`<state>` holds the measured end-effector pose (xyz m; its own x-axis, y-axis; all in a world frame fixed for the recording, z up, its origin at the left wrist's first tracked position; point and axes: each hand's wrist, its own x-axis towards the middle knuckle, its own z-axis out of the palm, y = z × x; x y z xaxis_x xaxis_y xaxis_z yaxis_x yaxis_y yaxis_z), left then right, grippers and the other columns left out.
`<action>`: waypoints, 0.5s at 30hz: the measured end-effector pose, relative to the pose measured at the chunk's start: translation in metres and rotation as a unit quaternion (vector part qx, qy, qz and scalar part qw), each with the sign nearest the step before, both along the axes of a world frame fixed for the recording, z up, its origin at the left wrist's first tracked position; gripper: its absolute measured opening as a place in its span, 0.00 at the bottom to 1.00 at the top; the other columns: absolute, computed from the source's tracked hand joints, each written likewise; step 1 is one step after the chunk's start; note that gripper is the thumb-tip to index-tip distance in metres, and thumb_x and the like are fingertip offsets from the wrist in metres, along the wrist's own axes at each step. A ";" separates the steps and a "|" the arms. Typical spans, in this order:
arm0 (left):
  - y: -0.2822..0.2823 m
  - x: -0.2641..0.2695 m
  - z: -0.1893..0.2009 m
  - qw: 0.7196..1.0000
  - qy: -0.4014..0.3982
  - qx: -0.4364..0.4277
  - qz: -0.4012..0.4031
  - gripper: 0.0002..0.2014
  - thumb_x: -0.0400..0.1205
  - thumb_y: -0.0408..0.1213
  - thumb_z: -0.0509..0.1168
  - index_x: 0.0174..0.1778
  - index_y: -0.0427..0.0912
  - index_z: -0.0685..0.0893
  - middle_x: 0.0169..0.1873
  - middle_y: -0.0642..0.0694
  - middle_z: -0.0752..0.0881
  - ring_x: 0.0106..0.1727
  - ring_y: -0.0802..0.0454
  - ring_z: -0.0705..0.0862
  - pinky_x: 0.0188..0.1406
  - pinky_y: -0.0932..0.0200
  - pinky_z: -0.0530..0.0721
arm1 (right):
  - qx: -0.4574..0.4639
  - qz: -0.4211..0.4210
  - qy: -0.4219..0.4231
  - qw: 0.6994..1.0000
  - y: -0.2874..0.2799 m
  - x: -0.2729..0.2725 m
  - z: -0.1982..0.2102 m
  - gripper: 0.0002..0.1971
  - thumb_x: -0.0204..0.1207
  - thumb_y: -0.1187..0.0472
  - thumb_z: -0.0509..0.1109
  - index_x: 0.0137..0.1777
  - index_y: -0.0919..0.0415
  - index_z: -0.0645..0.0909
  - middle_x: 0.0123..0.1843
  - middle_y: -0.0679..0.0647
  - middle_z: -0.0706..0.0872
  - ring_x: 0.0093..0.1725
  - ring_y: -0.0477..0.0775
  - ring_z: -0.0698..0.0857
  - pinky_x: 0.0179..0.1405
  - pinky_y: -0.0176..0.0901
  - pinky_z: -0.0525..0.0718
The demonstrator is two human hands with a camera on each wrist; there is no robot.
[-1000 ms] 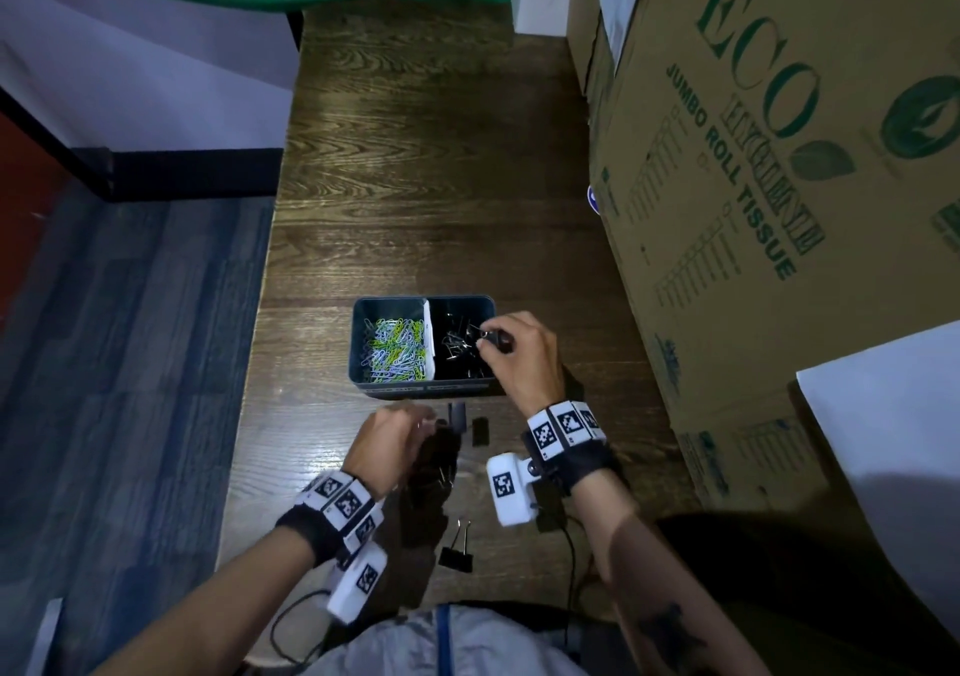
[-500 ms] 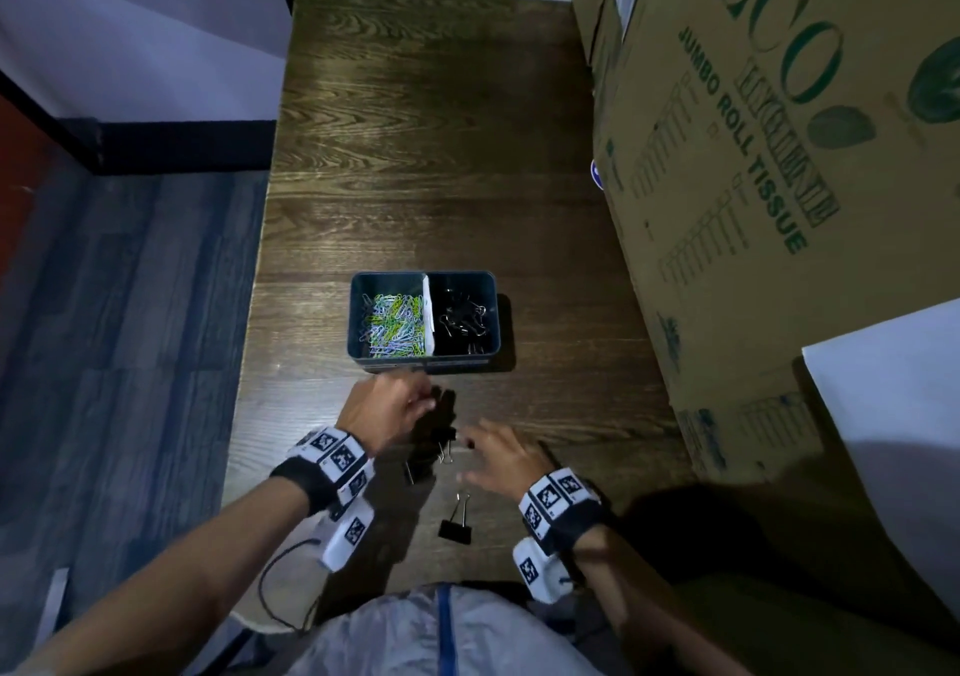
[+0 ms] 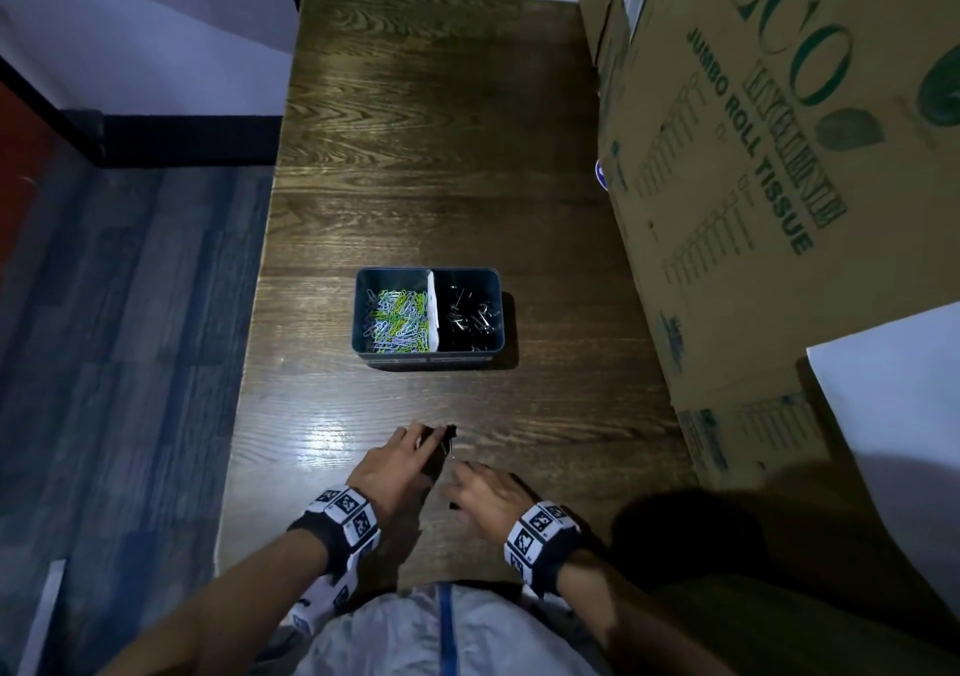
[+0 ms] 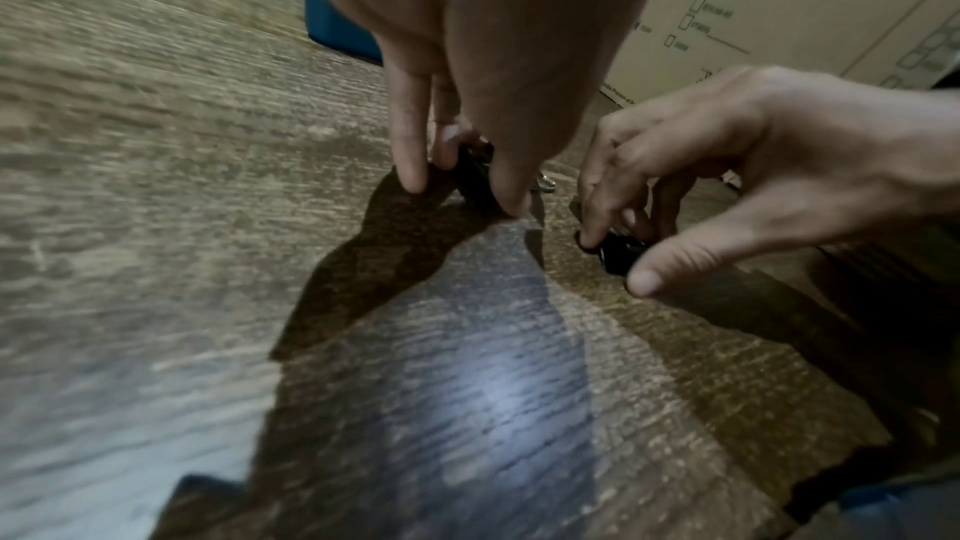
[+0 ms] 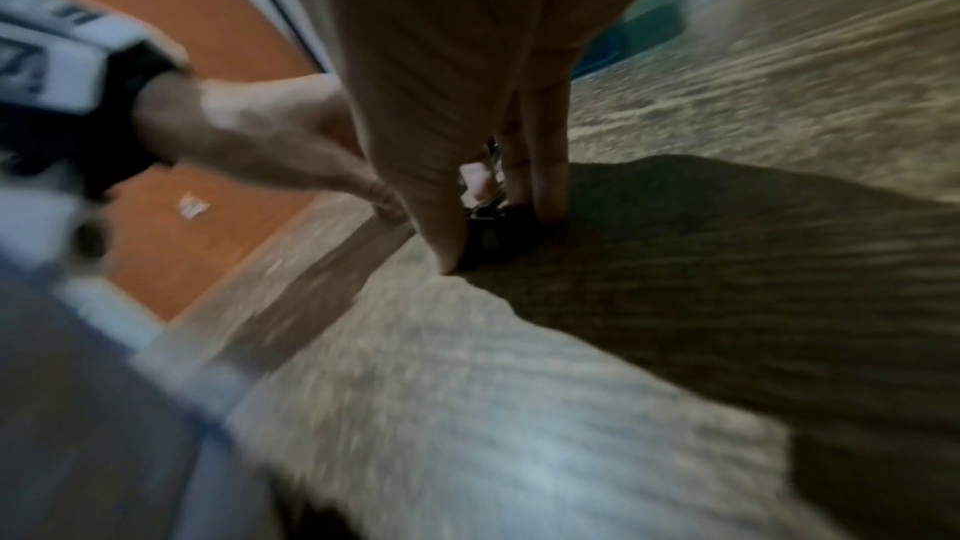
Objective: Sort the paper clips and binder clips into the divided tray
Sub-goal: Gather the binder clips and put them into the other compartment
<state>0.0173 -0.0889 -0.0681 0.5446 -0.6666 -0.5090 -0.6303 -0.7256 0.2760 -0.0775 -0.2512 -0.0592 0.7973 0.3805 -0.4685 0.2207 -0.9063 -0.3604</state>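
Both your hands are down at the near edge of the desk [image 3: 545, 238], each grip closed on a black binder clip lying there: your left hand [image 3: 389, 472] pinches one binder clip [image 4: 470, 175] between thumb and fingers, and your right hand [image 3: 485, 498] pinches another binder clip [image 4: 621, 253] just beside it. The divided tray [image 3: 431, 358] sits farther out, coloured paper clips [image 3: 397, 319] in its left compartment, black binder clips [image 3: 470, 319] in its right.
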 end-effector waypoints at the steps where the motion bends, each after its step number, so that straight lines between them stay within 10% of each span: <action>1: 0.001 -0.001 0.000 1.000 0.003 -0.002 0.004 0.40 0.78 0.46 0.66 0.84 0.50 0.52 0.69 0.45 0.67 0.66 0.44 0.73 0.46 0.46 0.84 | 0.002 -0.031 -0.003 1.000 -0.003 0.002 0.002 0.12 0.78 0.61 0.69 0.61 0.57 0.78 0.65 0.60 0.73 0.58 0.68 0.82 0.49 0.61 0.85; 15: 0.025 -0.010 0.013 0.986 0.034 -0.114 0.113 0.11 0.80 0.44 0.64 0.54 0.43 0.82 0.48 0.48 0.79 0.44 0.47 0.83 0.39 0.58 0.78 | 0.135 -0.360 -0.108 0.917 -0.042 0.067 0.063 0.09 0.73 0.62 0.77 0.49 0.52 0.81 0.51 0.45 0.81 0.46 0.48 0.84 0.47 0.47 0.88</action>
